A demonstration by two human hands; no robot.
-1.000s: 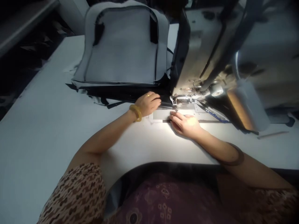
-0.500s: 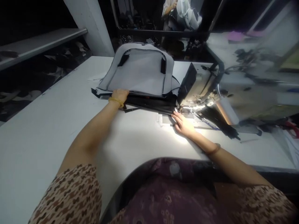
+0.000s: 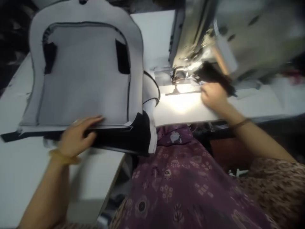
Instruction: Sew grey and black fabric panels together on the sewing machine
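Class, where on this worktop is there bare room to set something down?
Bare worktop: left of the left hand, nearer than the grey piece; between piece and sewing machine; the lit strip left of the right hand. Crowded: where that hand meets black material.

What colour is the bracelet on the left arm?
The bracelet on the left arm is yellow; it shows in the head camera view, slightly blurred.
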